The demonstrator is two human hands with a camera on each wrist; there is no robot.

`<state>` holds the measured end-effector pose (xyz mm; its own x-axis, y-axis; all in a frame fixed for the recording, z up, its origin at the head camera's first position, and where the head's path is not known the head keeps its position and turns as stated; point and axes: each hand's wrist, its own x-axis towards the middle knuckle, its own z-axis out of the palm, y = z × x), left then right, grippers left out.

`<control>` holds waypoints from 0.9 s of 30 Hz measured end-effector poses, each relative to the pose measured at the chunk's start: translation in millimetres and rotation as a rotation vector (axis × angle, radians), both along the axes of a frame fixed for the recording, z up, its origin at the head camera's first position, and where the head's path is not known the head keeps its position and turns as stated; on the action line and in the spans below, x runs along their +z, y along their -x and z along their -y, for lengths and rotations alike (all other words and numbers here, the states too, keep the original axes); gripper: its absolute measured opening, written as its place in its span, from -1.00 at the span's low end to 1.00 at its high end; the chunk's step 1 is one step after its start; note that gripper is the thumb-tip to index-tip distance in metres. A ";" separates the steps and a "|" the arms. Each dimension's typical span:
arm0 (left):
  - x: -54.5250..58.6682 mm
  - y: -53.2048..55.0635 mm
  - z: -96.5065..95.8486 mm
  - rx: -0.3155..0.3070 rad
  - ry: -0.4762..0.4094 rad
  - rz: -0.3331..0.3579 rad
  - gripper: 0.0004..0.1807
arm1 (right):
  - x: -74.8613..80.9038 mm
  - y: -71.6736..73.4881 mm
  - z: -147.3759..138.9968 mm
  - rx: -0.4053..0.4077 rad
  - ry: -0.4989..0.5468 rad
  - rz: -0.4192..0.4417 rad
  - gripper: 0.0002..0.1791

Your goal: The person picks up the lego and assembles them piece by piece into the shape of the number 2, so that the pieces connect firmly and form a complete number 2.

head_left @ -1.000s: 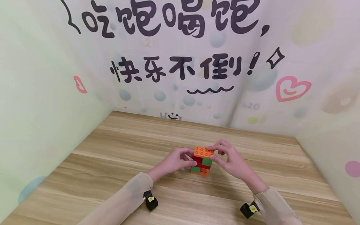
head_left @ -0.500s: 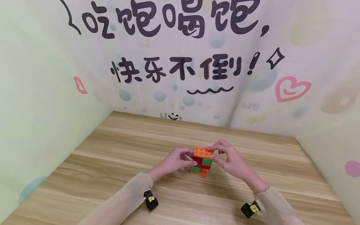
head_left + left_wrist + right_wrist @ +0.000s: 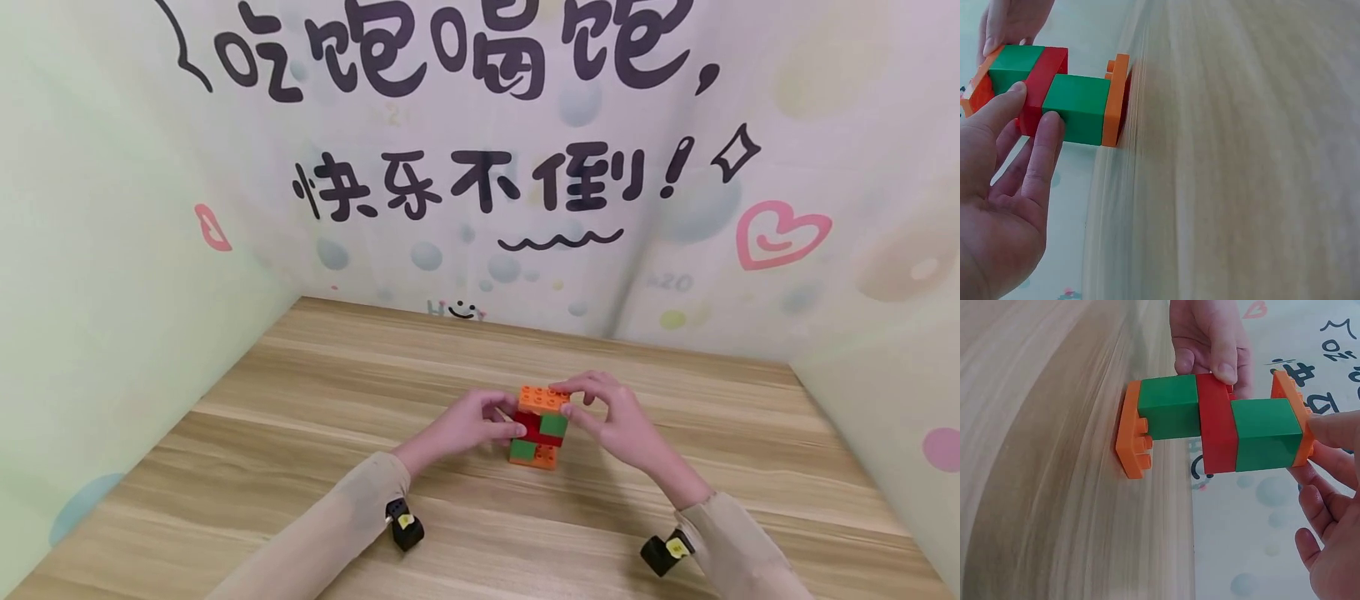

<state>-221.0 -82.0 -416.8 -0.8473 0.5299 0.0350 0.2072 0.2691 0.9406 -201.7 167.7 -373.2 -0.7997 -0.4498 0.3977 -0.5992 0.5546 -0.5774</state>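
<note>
A small stack of toy building bricks stands upright on the wooden table. From the bottom come a thin orange brick [image 3: 1129, 434], a green block [image 3: 1077, 109], a red brick [image 3: 531, 428], a second green block [image 3: 1266, 434] and a thin orange brick on top [image 3: 543, 399]. The green blocks sit at opposite ends of the red one. My left hand [image 3: 472, 423] pinches the red brick between thumb and fingers. With thumb and fingertips, my right hand [image 3: 617, 421] grips the top orange brick by its right end. That brick's left end overhangs the red brick, with a gap beneath.
The wooden table [image 3: 360, 375] reaches to a printed cloth backdrop [image 3: 390, 258] behind and pale walls at the sides. A black wrist camera [image 3: 405, 525] hangs at the left sleeve, another black camera [image 3: 666, 552] at the right.
Both hands and the upper part of the stack sit slightly higher in the head view than before. The gap under the top orange brick's left end shows more. The grips look the same.
</note>
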 end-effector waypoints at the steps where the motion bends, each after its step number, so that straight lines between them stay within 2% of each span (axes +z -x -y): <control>1: 0.1 0.7 -0.3 0.000 -0.005 0.001 -0.68 | -0.4 0.8 0.0 -0.008 0.004 -0.001 -0.71; 8: -1.2 4.9 -2.5 0.020 -0.003 0.008 -0.67 | -6.5 5.6 -0.9 -0.052 0.021 -0.053 -0.71; 11: -1.1 6.6 -3.9 0.021 -0.009 0.002 -0.68 | -9.3 6.6 -2.0 -0.043 0.034 -0.082 -0.68; 14: -0.5 7.9 -4.7 0.023 -0.010 -0.008 -0.69 | -12.1 7.2 -3.5 -0.023 0.033 -0.101 -0.58; 18: 0.0 9.3 -4.4 0.026 -0.008 -0.019 -0.69 | -16.4 7.8 -4.9 -0.003 0.015 -0.086 -0.40; 27: -1.5 14.3 -5.9 0.043 0.003 -0.037 -0.71 | -27.7 10.9 -2.8 -0.036 -0.027 -0.095 -0.16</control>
<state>-235.3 -76.1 -418.3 -0.8672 0.4936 0.0653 0.2300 0.2808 0.9318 -212.6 170.5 -400.9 -0.7751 -0.4328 0.4603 -0.6295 0.5915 -0.5038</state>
